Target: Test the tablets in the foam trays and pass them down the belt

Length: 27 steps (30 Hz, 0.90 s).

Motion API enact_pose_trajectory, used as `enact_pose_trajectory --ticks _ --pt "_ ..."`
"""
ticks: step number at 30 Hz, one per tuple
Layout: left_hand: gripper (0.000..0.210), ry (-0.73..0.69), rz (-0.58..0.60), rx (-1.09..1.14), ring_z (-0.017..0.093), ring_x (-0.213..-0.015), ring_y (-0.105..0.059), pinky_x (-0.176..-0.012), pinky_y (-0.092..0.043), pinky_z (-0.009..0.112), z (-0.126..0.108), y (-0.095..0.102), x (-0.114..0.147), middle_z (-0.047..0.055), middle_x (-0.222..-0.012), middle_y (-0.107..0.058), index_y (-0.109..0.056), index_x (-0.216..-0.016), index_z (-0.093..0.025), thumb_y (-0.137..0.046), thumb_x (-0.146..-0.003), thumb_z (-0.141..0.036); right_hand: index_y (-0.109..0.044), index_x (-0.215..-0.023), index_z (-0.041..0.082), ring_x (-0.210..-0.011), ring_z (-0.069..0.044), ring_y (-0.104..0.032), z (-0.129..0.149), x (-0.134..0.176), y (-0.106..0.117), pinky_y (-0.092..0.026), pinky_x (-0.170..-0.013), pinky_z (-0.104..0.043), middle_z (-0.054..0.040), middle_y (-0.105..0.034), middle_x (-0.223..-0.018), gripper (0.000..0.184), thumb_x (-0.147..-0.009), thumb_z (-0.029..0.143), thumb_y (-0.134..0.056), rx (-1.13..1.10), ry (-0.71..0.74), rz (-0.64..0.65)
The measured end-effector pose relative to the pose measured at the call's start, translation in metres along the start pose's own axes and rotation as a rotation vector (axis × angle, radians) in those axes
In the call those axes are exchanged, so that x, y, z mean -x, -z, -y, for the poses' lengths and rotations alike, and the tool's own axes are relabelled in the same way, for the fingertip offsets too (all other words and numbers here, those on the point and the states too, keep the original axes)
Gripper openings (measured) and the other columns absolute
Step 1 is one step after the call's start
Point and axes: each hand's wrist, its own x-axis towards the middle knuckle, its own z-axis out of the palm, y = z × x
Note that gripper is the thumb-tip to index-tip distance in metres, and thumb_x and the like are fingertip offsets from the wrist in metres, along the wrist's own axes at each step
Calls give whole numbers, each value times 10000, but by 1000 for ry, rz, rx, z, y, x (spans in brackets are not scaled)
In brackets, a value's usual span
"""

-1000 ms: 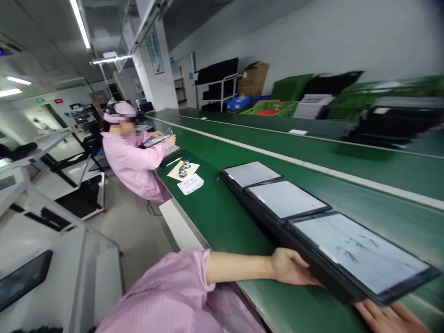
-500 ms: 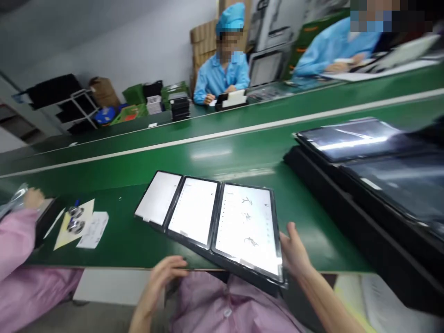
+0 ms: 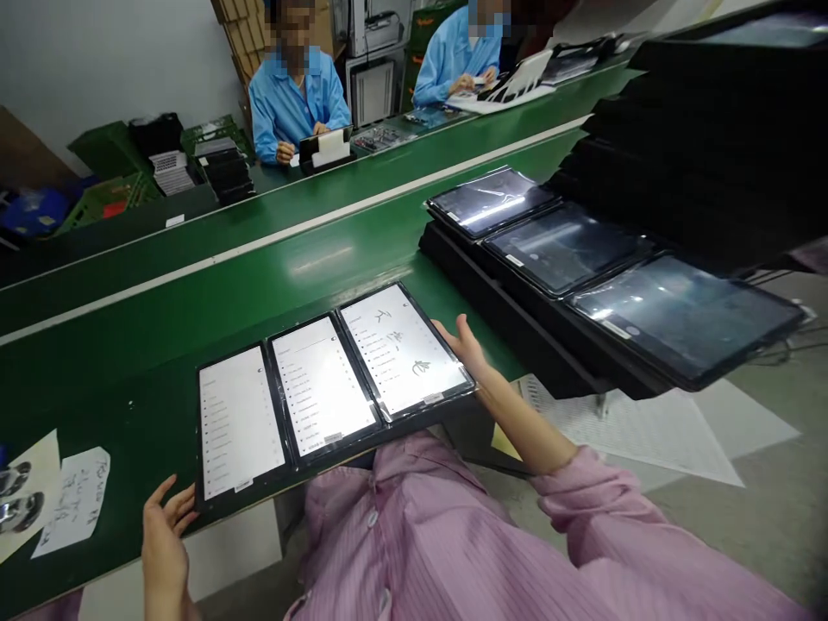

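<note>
A black tray [image 3: 406, 422] lies at the near edge of the green bench, its front right part jutting over the edge. In it sit three tablets side by side: a left one [image 3: 239, 423], a middle one [image 3: 322, 388] and a right one [image 3: 398, 358]. All screens are lit white with lists; the right one also bears dark handwritten strokes. My right hand [image 3: 467, 352] holds the tray's right side, thumb up, its other fingers partly hidden. By the tray's near left corner is my left hand [image 3: 166, 530], fingers spread and curved; I cannot tell if they touch it.
On the right, a black tray [image 3: 504, 302] holds dark-screened tablets, beside a tall black stack [image 3: 699, 155]. Papers [image 3: 614, 431] lie below it. At left are a handwritten note [image 3: 74, 500] and round shiny parts [image 3: 19, 509]. Two people in blue [image 3: 297, 103] work across the bench.
The view has swung right, bringing more of the dark tablets and black stack into sight. My left hand has come closer to the tray's left end. The left tablet's screen now shows a list.
</note>
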Motion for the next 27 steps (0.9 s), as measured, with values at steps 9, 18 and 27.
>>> enact_pose_trajectory --ticks 9,18,27 --pt "574 -403 -97 -658 420 -1246 -549 -1040 -428 621 -35 -2 69 210 -1315 -604 -566 -1331 -175 -382 -956 -570 -644 -1366 259 -1237 -370 -513 25 35 13 -348 -1092 -582 -136 -572 -1362 881 -920 827 -140 1026 685 -266" --pt "545 -857 165 -795 444 -1520 -111 -1145 -61 764 -78 -103 125 208 -1633 -191 -588 -1388 -189 -352 -1028 -524 -766 -1145 395 -1378 -419 -333 15 51 -30 -28 -1139 -715 -26 -375 -1584 384 -962 624 -517 1390 822 274" --pt "591 -833 353 -872 479 -1524 -23 -1088 -67 821 -89 -115 138 130 -1693 32 -504 -1478 -341 -486 -961 -626 -789 -1104 278 -1236 -398 -477 16 73 7 -316 -1038 -610 -115 -504 -1436 679 -1002 674 -247 1091 951 -312"
